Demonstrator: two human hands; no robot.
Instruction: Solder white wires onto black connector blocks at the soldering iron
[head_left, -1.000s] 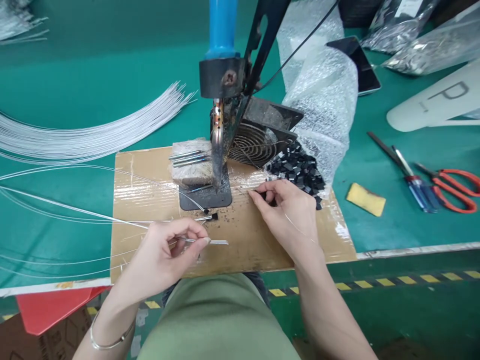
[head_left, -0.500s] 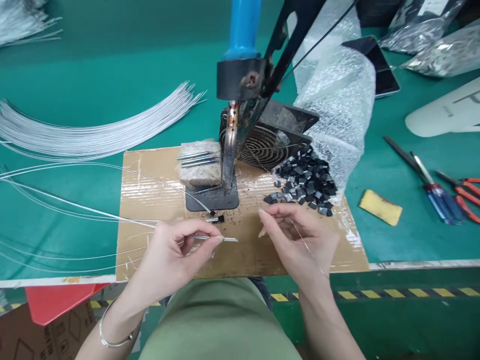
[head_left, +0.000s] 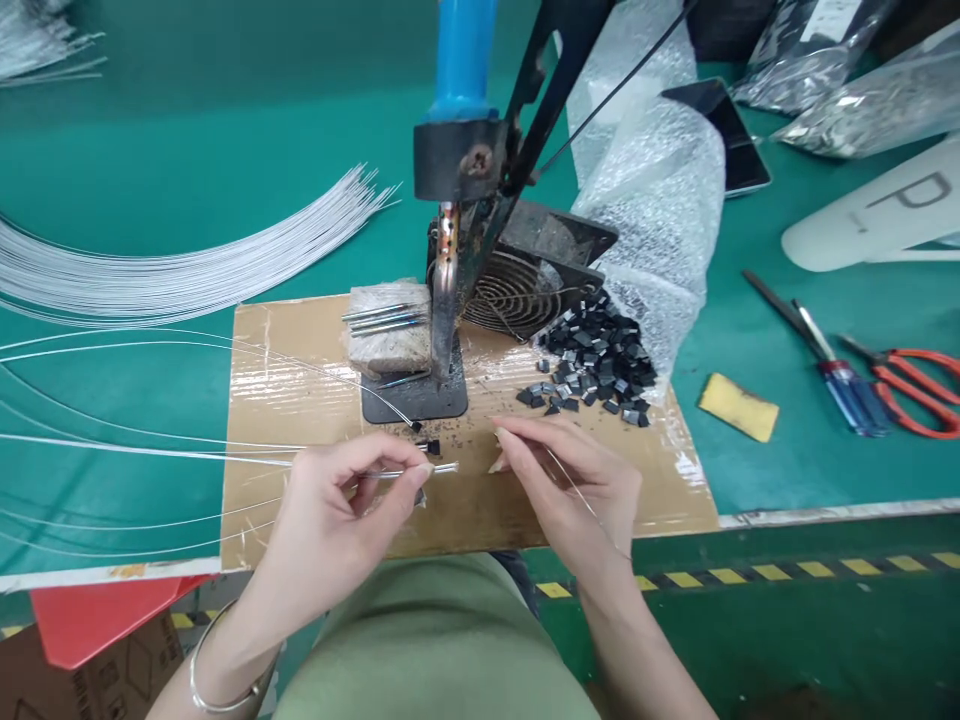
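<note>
My left hand (head_left: pixel 360 510) pinches a pair of thin white wires (head_left: pixel 445 468) between thumb and forefinger, their ends poking out to the right. The wires trail off leftward. My right hand (head_left: pixel 574 475) is closed just to the right of those ends, thumb and forefinger close together; a thin strand (head_left: pixel 574 485) runs from between its fingers across the palm to the wrist. Whether anything sits at its fingertips I cannot tell. Beyond my left hand lie wires tipped with small black pieces (head_left: pixel 433 447). A heat gun nozzle (head_left: pixel 445 290) points down over a dark plate (head_left: pixel 442 405).
Loose black pieces (head_left: pixel 600 350) are heaped beside a fan (head_left: pixel 517 290) on the cardboard (head_left: pixel 285 400). A wrapped block (head_left: pixel 390 350) carries metal pins. A wire bundle (head_left: pixel 225 265) lies left. Rightward are a yellow sponge (head_left: pixel 739 407), a screwdriver (head_left: pixel 851 390) and orange-handled pliers (head_left: pixel 915 390).
The whole view has shifted slightly, so things sit further left. Both hands keep their pinched grips, and the wire ends still face my right fingertips.
</note>
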